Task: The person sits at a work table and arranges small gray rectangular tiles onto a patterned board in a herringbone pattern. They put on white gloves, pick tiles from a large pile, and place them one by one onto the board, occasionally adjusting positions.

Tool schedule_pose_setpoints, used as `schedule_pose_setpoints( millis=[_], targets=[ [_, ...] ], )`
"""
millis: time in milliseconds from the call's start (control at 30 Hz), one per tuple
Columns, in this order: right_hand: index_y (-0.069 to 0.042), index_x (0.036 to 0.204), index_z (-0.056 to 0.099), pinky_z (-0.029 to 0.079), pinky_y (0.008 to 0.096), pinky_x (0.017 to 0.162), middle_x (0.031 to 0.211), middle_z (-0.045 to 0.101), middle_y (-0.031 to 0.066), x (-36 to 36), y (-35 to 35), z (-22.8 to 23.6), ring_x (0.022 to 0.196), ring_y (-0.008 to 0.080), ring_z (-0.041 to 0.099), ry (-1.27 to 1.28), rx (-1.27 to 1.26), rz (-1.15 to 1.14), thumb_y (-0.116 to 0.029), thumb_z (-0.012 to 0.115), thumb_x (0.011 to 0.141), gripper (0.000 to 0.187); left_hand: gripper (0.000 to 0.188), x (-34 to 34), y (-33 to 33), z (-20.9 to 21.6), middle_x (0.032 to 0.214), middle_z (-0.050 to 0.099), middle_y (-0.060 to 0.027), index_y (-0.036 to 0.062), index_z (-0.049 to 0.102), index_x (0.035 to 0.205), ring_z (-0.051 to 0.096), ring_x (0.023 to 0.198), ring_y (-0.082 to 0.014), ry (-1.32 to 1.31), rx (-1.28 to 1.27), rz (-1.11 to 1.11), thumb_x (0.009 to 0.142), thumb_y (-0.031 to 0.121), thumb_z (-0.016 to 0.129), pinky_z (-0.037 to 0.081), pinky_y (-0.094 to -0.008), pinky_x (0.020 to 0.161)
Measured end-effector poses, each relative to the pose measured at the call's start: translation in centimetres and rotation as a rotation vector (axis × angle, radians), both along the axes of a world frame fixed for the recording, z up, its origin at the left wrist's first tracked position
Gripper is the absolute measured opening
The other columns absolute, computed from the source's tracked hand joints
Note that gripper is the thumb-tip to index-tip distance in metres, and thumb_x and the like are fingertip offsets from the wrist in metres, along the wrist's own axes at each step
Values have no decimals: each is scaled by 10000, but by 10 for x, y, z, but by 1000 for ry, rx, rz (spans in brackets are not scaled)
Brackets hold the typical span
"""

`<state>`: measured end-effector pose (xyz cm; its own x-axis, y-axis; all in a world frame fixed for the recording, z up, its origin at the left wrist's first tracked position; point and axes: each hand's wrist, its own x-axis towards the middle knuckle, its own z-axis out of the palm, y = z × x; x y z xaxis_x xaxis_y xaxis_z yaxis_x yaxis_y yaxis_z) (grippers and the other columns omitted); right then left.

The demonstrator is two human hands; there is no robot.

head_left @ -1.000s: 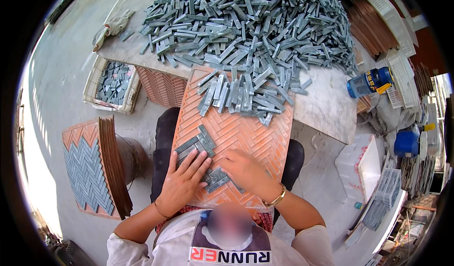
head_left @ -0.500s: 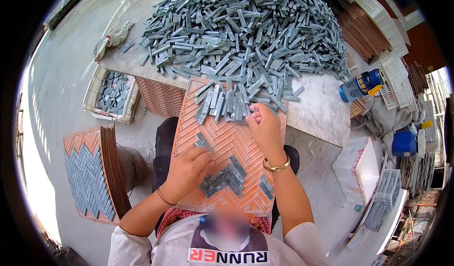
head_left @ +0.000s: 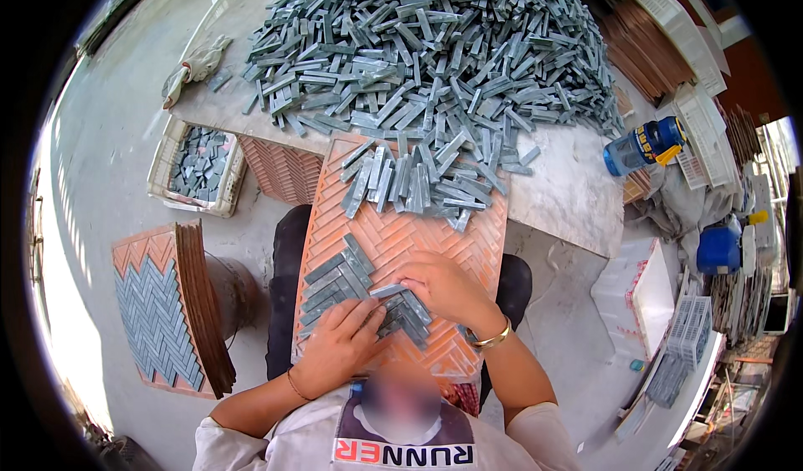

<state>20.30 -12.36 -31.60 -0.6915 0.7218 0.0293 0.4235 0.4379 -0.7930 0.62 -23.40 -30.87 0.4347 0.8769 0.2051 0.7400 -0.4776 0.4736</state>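
Note:
An orange herringbone-grooved tray (head_left: 319,220) slopes across my lap. Dark grey-green stone strips (head_left: 333,283) fill grooves in its lower left and middle. Between the thumb and fingers of my right hand (head_left: 443,287) is a single stone strip (head_left: 387,290), held just above the laid strips. My left hand (head_left: 341,337) rests on the laid strips with its fingers stretched out, the fingertips close to the held strip; the palm hides some strips. A loose cluster of strips (head_left: 410,178) lies on the tray's far end.
A big heap of stone strips (head_left: 435,61) covers the table (head_left: 569,191) beyond the tray. A blue bottle (head_left: 642,146) stands at the right. At left are a crate of dark chips (head_left: 201,170) and a stack of trays topped with a filled one (head_left: 159,312). A white foam box (head_left: 640,299) sits lower right.
My right hand has come back from the loose cluster to the laid strips, bringing one strip. My left hand has moved slightly down, uncovering laid strips on the tray's left side.

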Motion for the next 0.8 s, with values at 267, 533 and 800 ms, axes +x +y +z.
schedule_pose_setpoints(
  millis=[267,533,800],
  targets=[
    [-65,874,644,463,353,719,846,560,73,-8,6,-2,838,266,561,-96,103,94,-53,633,760,115,337,-18,-4,-12,1042,570,-114,22,615,1039,542,944,-283,-142,-8,177,705,15,657,453,-362,827],
    [-66,889,636,463,363,725,869,544,70,-2,1,-1,840,268,549,-111,175,166,-82,665,747,146,307,-7,6,-10,991,568,-106,1,603,1013,548,888,-264,-158,20,159,708,-3,635,456,-346,798],
    [-57,915,629,462,358,761,889,538,74,2,0,1,874,257,543,-96,211,200,-68,685,731,193,334,-7,9,-13,968,577,-95,7,597,1022,542,834,-264,-210,16,188,700,22,687,456,-347,751]
  ],
)
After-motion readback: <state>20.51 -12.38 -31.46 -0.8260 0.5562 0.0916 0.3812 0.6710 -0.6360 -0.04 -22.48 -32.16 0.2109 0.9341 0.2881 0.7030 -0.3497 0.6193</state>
